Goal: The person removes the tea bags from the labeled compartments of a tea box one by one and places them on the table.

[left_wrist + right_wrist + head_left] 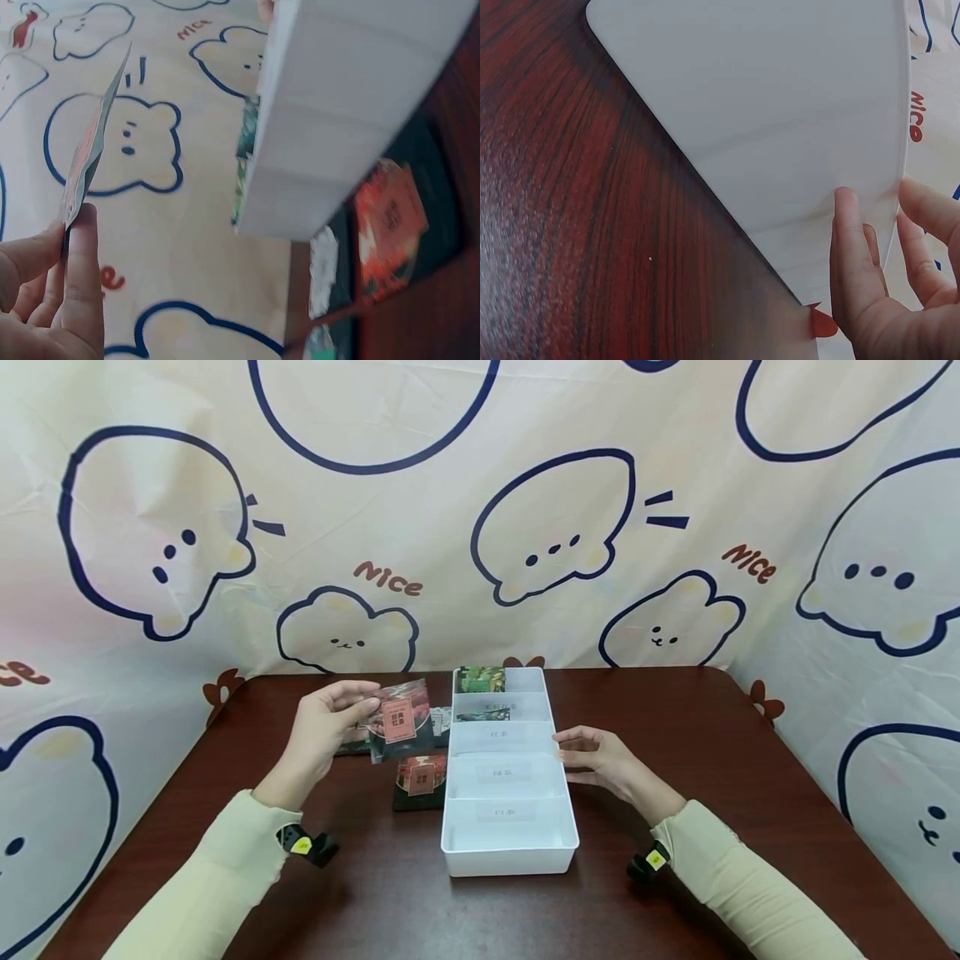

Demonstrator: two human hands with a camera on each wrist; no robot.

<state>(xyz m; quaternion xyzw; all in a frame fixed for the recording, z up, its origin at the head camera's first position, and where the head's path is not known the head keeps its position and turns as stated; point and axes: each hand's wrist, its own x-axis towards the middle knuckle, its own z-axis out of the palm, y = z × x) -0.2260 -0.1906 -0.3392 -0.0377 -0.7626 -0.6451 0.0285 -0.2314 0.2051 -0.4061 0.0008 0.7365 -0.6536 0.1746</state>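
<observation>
My left hand (318, 735) pinches a tea bag packet (400, 718), dark with a pink label, by its left edge between thumb and fingers. In the left wrist view the packet (91, 146) appears nearly edge-on, raised beside the box. The white divided box (510, 862) stands lengthwise on the table, with paper labels in its compartments. A green packet (480, 679) lies in the farthest compartment, and another packet (483, 715) shows in the one before it. My right hand (603, 764) touches the box's right outer wall (765, 112) with extended fingers.
Another red-and-dark packet (420, 779) lies on the brown table (360, 893) left of the box. Behind it a pale packet (441, 722) and a dark green one (354, 747) are partly hidden. A printed cloth (442, 543) hangs behind the table.
</observation>
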